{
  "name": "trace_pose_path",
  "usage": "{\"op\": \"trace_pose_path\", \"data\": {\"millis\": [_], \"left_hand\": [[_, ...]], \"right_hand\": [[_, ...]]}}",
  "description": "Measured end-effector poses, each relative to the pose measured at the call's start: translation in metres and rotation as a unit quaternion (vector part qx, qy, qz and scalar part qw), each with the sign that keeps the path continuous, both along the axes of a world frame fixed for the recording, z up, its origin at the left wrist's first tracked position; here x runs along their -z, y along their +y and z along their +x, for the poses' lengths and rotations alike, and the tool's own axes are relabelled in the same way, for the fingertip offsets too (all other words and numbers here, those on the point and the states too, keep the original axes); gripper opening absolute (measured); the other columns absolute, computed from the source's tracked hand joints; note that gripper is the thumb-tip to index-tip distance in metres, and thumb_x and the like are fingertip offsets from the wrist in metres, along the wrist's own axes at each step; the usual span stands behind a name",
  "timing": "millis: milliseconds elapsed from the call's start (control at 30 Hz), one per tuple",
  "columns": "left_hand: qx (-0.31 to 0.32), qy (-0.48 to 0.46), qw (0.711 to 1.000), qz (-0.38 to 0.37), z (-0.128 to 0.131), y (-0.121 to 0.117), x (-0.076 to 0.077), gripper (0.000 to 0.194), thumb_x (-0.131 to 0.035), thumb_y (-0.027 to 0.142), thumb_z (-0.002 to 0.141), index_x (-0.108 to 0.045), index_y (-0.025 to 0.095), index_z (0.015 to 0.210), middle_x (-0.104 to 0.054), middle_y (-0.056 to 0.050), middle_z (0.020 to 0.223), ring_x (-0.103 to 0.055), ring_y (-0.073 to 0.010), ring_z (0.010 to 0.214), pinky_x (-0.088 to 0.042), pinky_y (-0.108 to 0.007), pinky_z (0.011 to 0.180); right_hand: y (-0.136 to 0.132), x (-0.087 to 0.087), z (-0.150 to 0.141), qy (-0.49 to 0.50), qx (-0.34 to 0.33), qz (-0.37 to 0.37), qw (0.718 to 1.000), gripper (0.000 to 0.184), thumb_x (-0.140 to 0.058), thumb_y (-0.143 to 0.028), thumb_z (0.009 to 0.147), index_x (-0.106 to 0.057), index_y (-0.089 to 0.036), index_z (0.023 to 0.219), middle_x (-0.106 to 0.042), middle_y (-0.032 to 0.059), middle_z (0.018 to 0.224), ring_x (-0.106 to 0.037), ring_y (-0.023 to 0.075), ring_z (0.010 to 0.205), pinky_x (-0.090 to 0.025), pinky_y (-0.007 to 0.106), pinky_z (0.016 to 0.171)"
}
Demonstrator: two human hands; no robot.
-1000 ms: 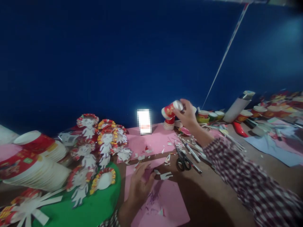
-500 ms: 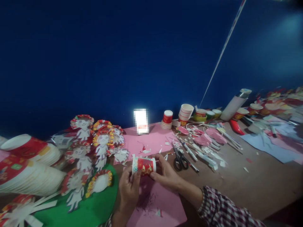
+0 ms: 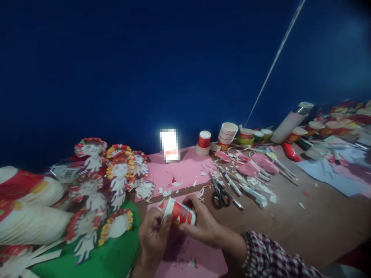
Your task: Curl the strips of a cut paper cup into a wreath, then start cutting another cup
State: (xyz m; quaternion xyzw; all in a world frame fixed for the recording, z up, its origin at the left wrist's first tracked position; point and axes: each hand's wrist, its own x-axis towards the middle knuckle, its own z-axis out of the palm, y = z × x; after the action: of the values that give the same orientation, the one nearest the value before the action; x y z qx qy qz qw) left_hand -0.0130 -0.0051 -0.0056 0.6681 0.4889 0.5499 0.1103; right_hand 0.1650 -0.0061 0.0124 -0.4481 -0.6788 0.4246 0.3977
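Note:
A red and white paper cup [image 3: 181,213] lies on its side in the air between my two hands, tilted down to the right. My left hand [image 3: 153,227] is closed on its left end, thumb along the near side. Around the right end curls my right hand [image 3: 204,220], thumb underneath and fingers over the far side. Below the cup is a pink sheet [image 3: 203,258] with dark scraps on it. Black-handled scissors [image 3: 220,195] rest on the table just right of my right hand.
Cut-paper figures with red and yellow frilled rims [image 3: 118,170] crowd the left, partly over a green sheet [image 3: 116,255]. Stacked paper cups [image 3: 37,220] lie at far left. Cup stacks [image 3: 228,135], pens [image 3: 232,183], paper scraps and a leaning white bottle [image 3: 291,123] line the back right.
The cup has tilted, its right end dropping, and sits slightly lower. Both hands have turned with it and kept their hold. The view has shifted slightly.

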Motion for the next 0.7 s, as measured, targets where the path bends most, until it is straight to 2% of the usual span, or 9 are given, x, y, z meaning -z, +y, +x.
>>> {"op": "trace_pose_path", "data": {"millis": [67, 133, 267, 533, 700], "left_hand": [[0.010, 0.007, 1.000, -0.002, 0.000, -0.002, 0.001, 0.026, -0.060, 0.020, 0.080, -0.043, 0.019, 0.061, -0.039, 0.006, 0.054, -0.037, -0.0085, 0.048, -0.033, -0.020, 0.047], [0.023, 0.024, 0.999, -0.008, 0.000, -0.006, 0.002, 0.025, -0.060, 0.021, 0.080, -0.043, 0.019, 0.062, -0.041, 0.005, 0.055, -0.039, -0.0089, 0.049, -0.034, -0.020, 0.048], [0.052, 0.041, 0.998, -0.019, 0.001, -0.011, 0.006, 0.020, -0.059, 0.024, 0.081, -0.047, 0.019, 0.065, -0.045, 0.004, 0.057, -0.042, -0.0094, 0.050, -0.035, -0.021, 0.049], [0.018, -0.028, 0.998, -0.062, 0.003, -0.004, -0.003, 0.032, -0.062, 0.029, 0.078, -0.041, 0.019, 0.057, -0.038, 0.006, 0.051, -0.037, -0.0074, 0.045, -0.033, -0.019, 0.046], [0.002, -0.002, 0.999, -0.044, 0.003, -0.005, -0.010, 0.036, -0.060, 0.035, 0.081, -0.043, 0.018, 0.054, -0.041, 0.006, 0.048, -0.039, -0.0075, 0.043, -0.033, -0.020, 0.045]], "right_hand": [[-0.001, -0.001, 0.002, -0.006, -0.034, 0.012, 0.999, 0.055, -0.068, -0.044, 0.072, -0.045, -0.020, 0.115, -0.056, 0.0062, 0.105, -0.054, 0.0207, 0.093, -0.044, 0.034, 0.082], [-0.001, -0.001, 0.003, -0.018, -0.057, 0.014, 0.998, 0.061, -0.071, -0.046, 0.068, -0.045, -0.021, 0.117, -0.056, 0.0070, 0.109, -0.055, 0.0224, 0.096, -0.044, 0.035, 0.084], [-0.002, 0.001, 0.003, -0.058, -0.048, -0.004, 0.997, 0.073, -0.080, -0.046, 0.058, -0.044, -0.023, 0.118, -0.059, 0.0064, 0.107, -0.058, 0.0242, 0.094, -0.047, 0.036, 0.080], [-0.007, 0.010, 0.000, -0.086, -0.047, 0.011, 0.995, 0.072, -0.071, -0.045, 0.071, -0.037, -0.024, 0.132, -0.056, 0.0106, 0.122, -0.055, 0.0267, 0.109, -0.045, 0.040, 0.092], [-0.007, 0.012, 0.001, -0.101, -0.049, 0.041, 0.993, 0.069, -0.066, -0.043, 0.076, -0.033, -0.025, 0.135, -0.055, 0.0121, 0.125, -0.055, 0.0272, 0.111, -0.046, 0.041, 0.091]]}}
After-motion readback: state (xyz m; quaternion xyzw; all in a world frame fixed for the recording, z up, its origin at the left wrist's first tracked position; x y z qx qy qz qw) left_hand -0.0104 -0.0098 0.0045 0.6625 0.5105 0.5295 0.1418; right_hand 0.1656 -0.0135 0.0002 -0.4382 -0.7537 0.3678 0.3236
